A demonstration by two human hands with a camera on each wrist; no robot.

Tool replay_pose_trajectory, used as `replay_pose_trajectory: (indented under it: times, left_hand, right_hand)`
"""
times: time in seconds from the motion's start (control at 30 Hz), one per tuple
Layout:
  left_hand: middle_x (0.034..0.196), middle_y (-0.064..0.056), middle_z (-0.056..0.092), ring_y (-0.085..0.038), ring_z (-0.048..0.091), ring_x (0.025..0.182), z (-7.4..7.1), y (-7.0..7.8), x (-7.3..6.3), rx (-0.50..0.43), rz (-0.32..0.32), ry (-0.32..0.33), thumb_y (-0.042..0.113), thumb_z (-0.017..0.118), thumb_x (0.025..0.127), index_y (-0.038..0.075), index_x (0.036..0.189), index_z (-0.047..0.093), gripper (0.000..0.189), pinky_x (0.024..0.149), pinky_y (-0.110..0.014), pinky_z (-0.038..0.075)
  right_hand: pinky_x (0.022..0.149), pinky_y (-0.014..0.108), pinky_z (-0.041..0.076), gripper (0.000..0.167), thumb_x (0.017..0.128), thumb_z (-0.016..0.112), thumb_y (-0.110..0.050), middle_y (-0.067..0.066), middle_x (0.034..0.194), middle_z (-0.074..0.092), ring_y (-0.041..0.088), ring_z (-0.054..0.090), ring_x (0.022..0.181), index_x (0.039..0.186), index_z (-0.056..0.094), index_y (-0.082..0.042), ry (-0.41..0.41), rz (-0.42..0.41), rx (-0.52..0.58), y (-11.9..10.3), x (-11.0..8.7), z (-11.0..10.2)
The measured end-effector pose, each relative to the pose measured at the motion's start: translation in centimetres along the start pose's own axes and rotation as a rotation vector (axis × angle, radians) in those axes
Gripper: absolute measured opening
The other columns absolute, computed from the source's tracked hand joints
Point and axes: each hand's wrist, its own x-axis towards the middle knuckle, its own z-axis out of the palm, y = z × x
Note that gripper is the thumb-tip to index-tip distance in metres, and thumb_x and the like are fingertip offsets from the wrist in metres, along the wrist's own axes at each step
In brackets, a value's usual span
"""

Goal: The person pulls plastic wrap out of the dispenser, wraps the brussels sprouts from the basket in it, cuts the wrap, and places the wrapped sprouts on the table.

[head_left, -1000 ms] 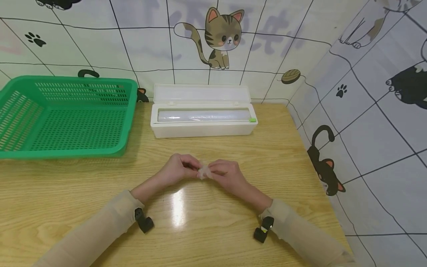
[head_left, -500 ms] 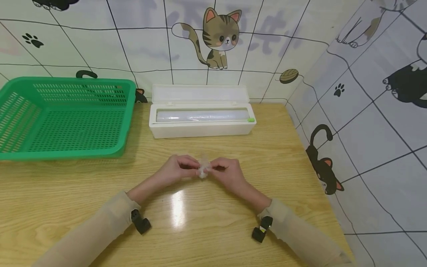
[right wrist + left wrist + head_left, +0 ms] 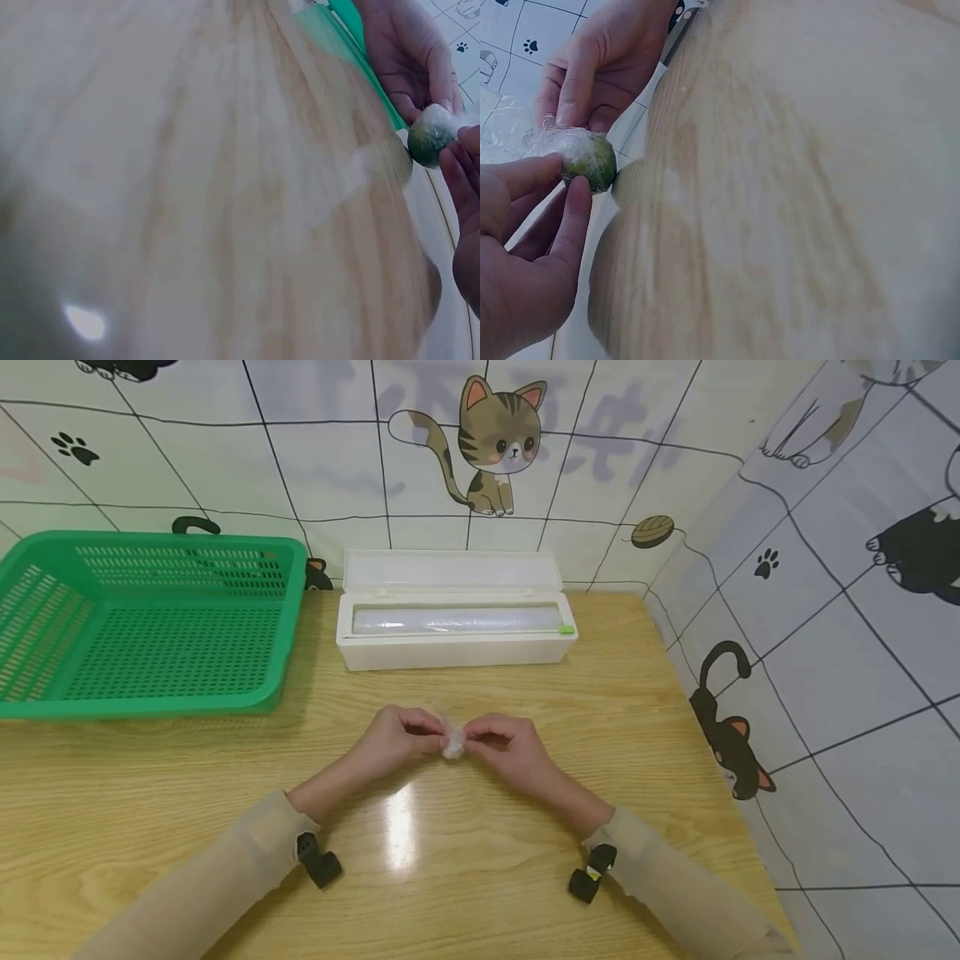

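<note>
Between both hands is a small round green fruit (image 3: 598, 169), possibly a lime, covered in clear cling film (image 3: 564, 141). Its green skin shows through the film in both wrist views; from the head view the bundle looks like a whitish lump. My left hand (image 3: 401, 737) pinches the wrapped fruit from the left between thumb and fingertips. From the other side, my right hand (image 3: 510, 750) holds it with thumb and fingertips. Loose film sticks up above the fruit, away from me. The bundle is held over the wooden table.
A white cling film box (image 3: 457, 652) with its lid raised stands behind the hands, a film roll (image 3: 457, 621) inside. To the left is a green plastic basket (image 3: 168, 703). Cat-patterned walls (image 3: 330, 468) border the wooden table (image 3: 480, 893) at the back and right.
The wrapped fruit has turned in the fingers and the loose film is gathered into a narrower tuft, leaning away and slightly left. The hands stay in nearly the same place; box and basket are unmoved.
</note>
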Motion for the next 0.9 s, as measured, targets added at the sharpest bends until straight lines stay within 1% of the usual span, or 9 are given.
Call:
replay_pose_trajectory:
  times: [0.07, 0.17, 0.3, 0.4, 0.47, 0.6, 0.73, 0.83, 0.9]
  left_hand:
    - [0.097, -0.008, 0.078, -0.018, 0.07, 0.096, 0.0, 0.1, -0.1, -0.011, -0.005, 0.0, 0.004, 0.083, 0.085, 0.001, 0.097, 0.081, 0.013, 0.083, -0.024, 0.056]
    - [0.096, -0.008, 0.078, -0.018, 0.071, 0.094, 0.1, 0.3, -0.1, 0.005, 0.001, 0.012, 0.003, 0.082, 0.085, 0.0, 0.097, 0.08, 0.013, 0.083, -0.024, 0.057]
    - [0.095, -0.008, 0.078, -0.018, 0.071, 0.091, 0.2, 0.6, -0.1, 0.067, 0.044, 0.051, 0.002, 0.081, 0.086, 0.0, 0.096, 0.08, 0.011, 0.081, -0.025, 0.058]
    - [0.096, -0.009, 0.078, -0.02, 0.072, 0.091, 0.3, 0.9, -0.2, 0.101, 0.077, 0.072, 0.003, 0.081, 0.086, 0.0, 0.096, 0.081, 0.01, 0.079, -0.027, 0.059]
    - [0.098, -0.009, 0.078, -0.022, 0.072, 0.092, 0.4, 1.1, -0.3, 0.114, 0.094, 0.073, 0.003, 0.08, 0.087, 0.001, 0.097, 0.081, 0.01, 0.08, -0.028, 0.059]
    - [0.102, -0.01, 0.077, -0.022, 0.073, 0.093, 0.3, 1.4, -0.3, 0.128, 0.11, 0.058, 0.004, 0.078, 0.09, 0.001, 0.103, 0.08, 0.014, 0.078, -0.028, 0.06]
    - [0.103, -0.009, 0.077, -0.019, 0.072, 0.088, 0.2, 1.7, -0.2, 0.129, 0.122, 0.035, 0.005, 0.077, 0.092, 0.0, 0.11, 0.078, 0.019, 0.075, -0.028, 0.061]
    - [0.102, -0.01, 0.077, -0.016, 0.071, 0.084, 0.4, 1.8, -0.1, 0.159, 0.179, 0.024, 0.004, 0.078, 0.091, -0.001, 0.112, 0.077, 0.022, 0.074, -0.027, 0.061]
    - [0.1, -0.009, 0.077, -0.014, 0.07, 0.082, 0.6, 1.8, -0.1, 0.204, 0.24, 0.028, 0.003, 0.078, 0.09, -0.001, 0.112, 0.077, 0.022, 0.073, -0.026, 0.06]
  right_hand:
    - [0.082, 0.026, 0.059, 0.013, 0.085, 0.075, 0.014, 0.02, 0.098, 0.075, 0.017, 0.071, 0.092, 0.097, 0.075, 0.01, 0.001, 0.025, 0.004, -0.2, 0.1, 0.0]
    - [0.079, 0.025, 0.059, 0.012, 0.085, 0.078, 0.01, 0.019, 0.096, 0.076, 0.013, 0.07, 0.087, 0.096, 0.076, 0.009, 0.039, 0.079, -0.02, -0.3, 0.3, 0.2]
    - [0.074, 0.022, 0.058, 0.012, 0.086, 0.079, 0.004, 0.018, 0.097, 0.076, 0.011, 0.069, 0.084, 0.098, 0.077, 0.006, 0.101, 0.134, -0.029, 0.3, 0.5, 0.6]
    - [0.074, 0.023, 0.058, 0.011, 0.088, 0.079, 0.001, 0.016, 0.096, 0.076, 0.013, 0.07, 0.084, 0.098, 0.077, 0.005, 0.123, 0.147, -0.02, 0.4, 0.6, 0.8]
    - [0.074, 0.024, 0.058, 0.01, 0.088, 0.08, -0.001, 0.014, 0.094, 0.077, 0.015, 0.07, 0.083, 0.097, 0.078, 0.003, 0.134, 0.152, -0.037, 0.4, 0.6, 0.8]
    - [0.074, 0.026, 0.059, 0.008, 0.087, 0.081, -0.001, 0.012, 0.091, 0.077, 0.018, 0.071, 0.082, 0.094, 0.079, 0.001, 0.142, 0.144, -0.092, 0.0, 0.9, 0.8]
    - [0.077, 0.026, 0.059, 0.006, 0.086, 0.079, 0.004, 0.013, 0.091, 0.077, 0.022, 0.072, 0.085, 0.091, 0.08, 0.002, 0.143, 0.104, -0.12, 0.0, 1.2, 0.6]
    - [0.079, 0.026, 0.059, 0.008, 0.085, 0.078, 0.009, 0.013, 0.091, 0.077, 0.026, 0.073, 0.087, 0.089, 0.08, 0.002, 0.134, 0.047, -0.128, 0.1, 1.4, 0.5]
    - [0.078, 0.026, 0.059, 0.01, 0.084, 0.078, 0.011, 0.013, 0.09, 0.077, 0.028, 0.073, 0.086, 0.088, 0.08, 0.002, 0.122, 0.015, -0.144, 0.0, 1.4, 0.5]
